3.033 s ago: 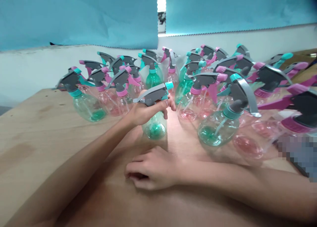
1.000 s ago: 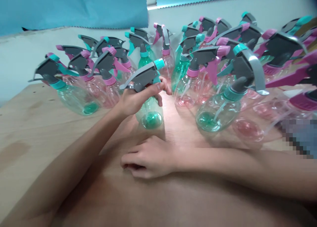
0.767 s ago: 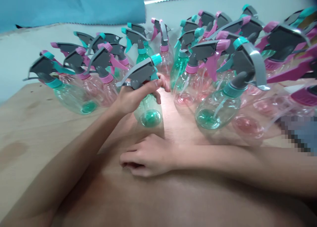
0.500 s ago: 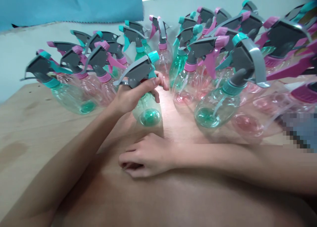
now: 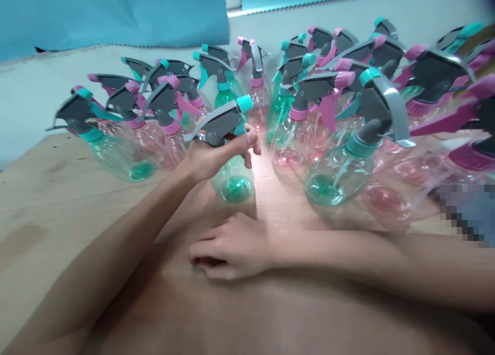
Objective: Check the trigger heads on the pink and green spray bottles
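Note:
My left hand [image 5: 216, 156] grips the neck of a green spray bottle [image 5: 234, 182] that stands on the wooden table [image 5: 46, 200]. Its grey trigger head with a teal nozzle [image 5: 222, 122] sits just above my fingers, which wrap round the neck below it. My right hand [image 5: 232, 246] rests on the table in front of that bottle, palm down with the fingers loosely curled; nothing shows in it. My right forearm lies across the table from the right.
Several green and pink spray bottles with grey heads crowd the back and right of the table, among them a green one [image 5: 340, 172] and a pink one [image 5: 294, 138]. A pale wall with blue sheets [image 5: 116, 14] is behind. A pixelated patch [image 5: 467, 210] sits at the right.
The view shifted slightly. My left hand stays on the same green bottle with small finger shifts at its neck. My right hand has not moved.

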Tool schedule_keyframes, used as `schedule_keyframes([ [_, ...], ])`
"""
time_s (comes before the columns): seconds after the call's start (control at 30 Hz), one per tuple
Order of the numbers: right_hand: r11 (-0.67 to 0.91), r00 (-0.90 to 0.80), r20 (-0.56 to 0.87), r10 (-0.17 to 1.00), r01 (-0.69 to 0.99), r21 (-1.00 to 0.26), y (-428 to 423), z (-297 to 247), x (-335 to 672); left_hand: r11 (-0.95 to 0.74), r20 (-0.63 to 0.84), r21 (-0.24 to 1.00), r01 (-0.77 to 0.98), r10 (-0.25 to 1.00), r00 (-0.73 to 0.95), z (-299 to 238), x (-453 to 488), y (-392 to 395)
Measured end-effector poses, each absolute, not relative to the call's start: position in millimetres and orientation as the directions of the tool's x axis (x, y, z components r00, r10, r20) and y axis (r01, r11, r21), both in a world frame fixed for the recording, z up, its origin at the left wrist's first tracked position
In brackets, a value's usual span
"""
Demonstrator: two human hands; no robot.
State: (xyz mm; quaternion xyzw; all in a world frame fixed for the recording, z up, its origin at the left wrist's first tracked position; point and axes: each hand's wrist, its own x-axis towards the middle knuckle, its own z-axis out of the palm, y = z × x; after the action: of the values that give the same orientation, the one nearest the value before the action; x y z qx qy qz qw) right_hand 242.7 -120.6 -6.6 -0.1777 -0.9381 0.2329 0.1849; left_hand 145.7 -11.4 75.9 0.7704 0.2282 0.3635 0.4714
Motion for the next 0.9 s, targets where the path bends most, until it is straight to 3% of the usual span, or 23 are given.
schedule_keyframes([
  [0.27,0.83,-0.834,0.319,0.45,0.259,-0.494,-123.0,-16.5,239.0,-0.444,0.372,0.896,-0.019,0.724,0.581,68.5,139.7,-11.1],
  [0.5,0.831,-0.83,0.325,0.452,0.26,-0.493,-123.3,-15.5,238.5,-0.507,0.385,0.862,0.019,0.677,0.628,75.6,142.6,-13.5],
  [0.9,0.833,-0.841,0.311,0.442,0.257,-0.489,-124.1,-9.0,240.8,-0.414,0.315,0.909,-0.047,0.609,0.728,75.9,139.2,-7.3],
])
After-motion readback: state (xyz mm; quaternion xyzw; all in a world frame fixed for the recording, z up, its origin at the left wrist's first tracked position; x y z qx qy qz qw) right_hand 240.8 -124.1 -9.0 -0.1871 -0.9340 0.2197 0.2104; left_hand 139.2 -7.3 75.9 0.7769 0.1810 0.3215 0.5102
